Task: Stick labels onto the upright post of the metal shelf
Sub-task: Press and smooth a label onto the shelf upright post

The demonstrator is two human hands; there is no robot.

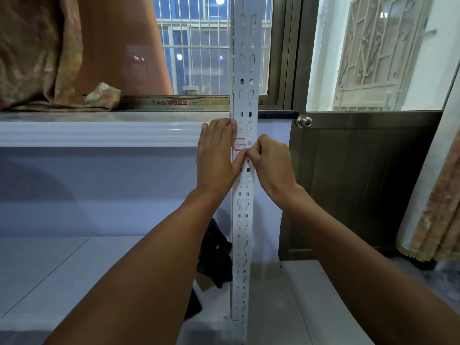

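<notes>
Right hand [270,159] curled, fingertips pinched together on right edge of label [241,144], pressing it to post [245,78]. Left hand [218,155] flat and spread, fingers apart, thumb on label's lower edge, bracing post's left side. Label, red-bordered, sits mid-post at sill height. One label nearly stuck; none other visible on post. Remaining count unknown.

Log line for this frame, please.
step: pressing label onto post | left hand: flat beside label, thumb on it | right hand: fingers curled at label's edge
</notes>
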